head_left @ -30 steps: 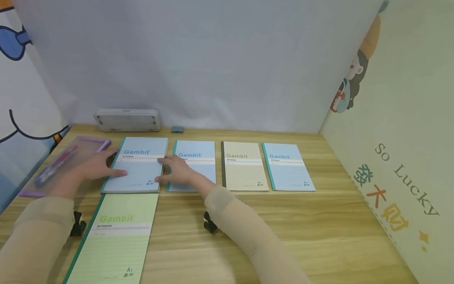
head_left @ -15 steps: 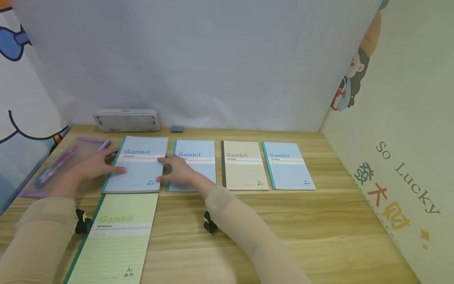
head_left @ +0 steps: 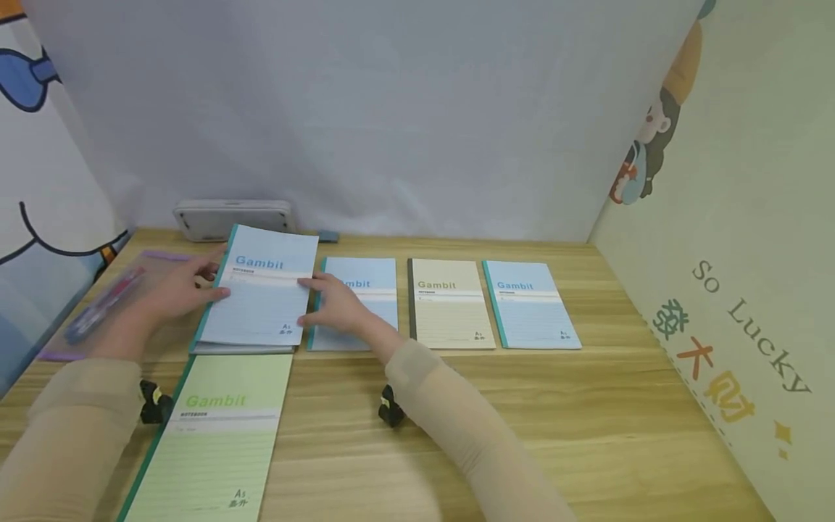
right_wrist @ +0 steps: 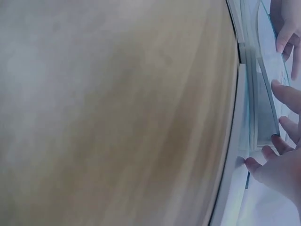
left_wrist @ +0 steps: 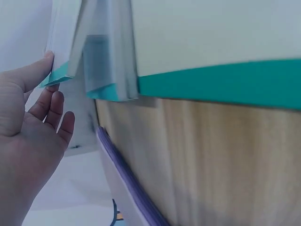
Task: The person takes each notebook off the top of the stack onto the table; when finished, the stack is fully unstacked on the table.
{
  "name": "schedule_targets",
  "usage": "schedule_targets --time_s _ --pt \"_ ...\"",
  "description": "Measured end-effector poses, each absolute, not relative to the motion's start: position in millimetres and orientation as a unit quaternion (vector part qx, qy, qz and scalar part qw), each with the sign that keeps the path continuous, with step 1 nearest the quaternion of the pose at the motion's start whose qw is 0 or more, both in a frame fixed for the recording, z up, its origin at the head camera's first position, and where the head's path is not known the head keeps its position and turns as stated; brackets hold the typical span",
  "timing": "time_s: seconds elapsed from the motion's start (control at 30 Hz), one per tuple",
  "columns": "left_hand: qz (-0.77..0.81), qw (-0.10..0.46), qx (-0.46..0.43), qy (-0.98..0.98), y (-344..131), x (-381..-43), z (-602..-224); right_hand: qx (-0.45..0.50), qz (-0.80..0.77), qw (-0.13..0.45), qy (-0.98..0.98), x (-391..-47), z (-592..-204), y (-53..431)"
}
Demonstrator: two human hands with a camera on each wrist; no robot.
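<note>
My left hand (head_left: 179, 290) pinches the teal spine of a blue notebook (head_left: 261, 297), thumb on the cover and fingers beneath. On its opposite edge, my right hand (head_left: 338, 307) grips with thumb and fingertips. The notebook is tilted, its far end raised above a stack of notebooks (left_wrist: 115, 59) under it, as the left wrist view shows. A green notebook (head_left: 215, 442) lies directly in front of the stack. Part of another blue notebook (head_left: 372, 319) is hidden behind my right hand.
To the right lie a cream notebook (head_left: 453, 312) and a blue notebook (head_left: 531, 312) in a row. A purple-edged zip pouch (head_left: 59, 348) with pens is under my left forearm. At the back stand a white case (head_left: 228, 210) and a small grey-blue block (head_left: 329, 236).
Both hands have raised the top blue notebook off the stack, away from me and slightly right; it lay flat before. The other notebooks have stayed put.
</note>
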State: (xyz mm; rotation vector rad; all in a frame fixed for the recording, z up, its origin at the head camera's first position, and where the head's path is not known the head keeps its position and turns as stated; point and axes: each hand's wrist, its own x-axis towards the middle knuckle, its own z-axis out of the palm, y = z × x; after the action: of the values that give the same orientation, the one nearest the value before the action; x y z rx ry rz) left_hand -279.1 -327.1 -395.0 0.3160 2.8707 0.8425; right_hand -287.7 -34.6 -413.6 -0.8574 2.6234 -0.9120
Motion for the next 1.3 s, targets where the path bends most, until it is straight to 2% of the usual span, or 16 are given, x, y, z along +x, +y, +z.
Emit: schedule_targets --time_s 0.27,0.4,0.6,0.97,1.3 --pt "0.294 0.042 0.140 0.944 -320.1 -276.7 -373.7 -0.289 -0.353 0.093 0.885 -286.4 -398.9 -23.0" --pt "0.303 0.043 0.136 0.942 -313.1 -272.7 -362.6 -0.289 -0.369 0.083 0.879 -286.9 -389.3 -14.5" --pt "0.322 0.017 0.124 0.938 -297.5 -265.8 -349.0 -0.299 -0.442 0.070 0.843 -289.6 -374.5 4.1" --pt "0.362 0.013 0.121 0.924 -261.9 -247.2 -320.4 -0.304 -0.568 0.126 0.754 -288.1 -349.8 44.9" --pt "0.339 -0.007 0.179 0.924 -233.5 -223.3 -311.1 -0.306 -0.579 0.132 0.744 -266.6 -332.7 83.3"
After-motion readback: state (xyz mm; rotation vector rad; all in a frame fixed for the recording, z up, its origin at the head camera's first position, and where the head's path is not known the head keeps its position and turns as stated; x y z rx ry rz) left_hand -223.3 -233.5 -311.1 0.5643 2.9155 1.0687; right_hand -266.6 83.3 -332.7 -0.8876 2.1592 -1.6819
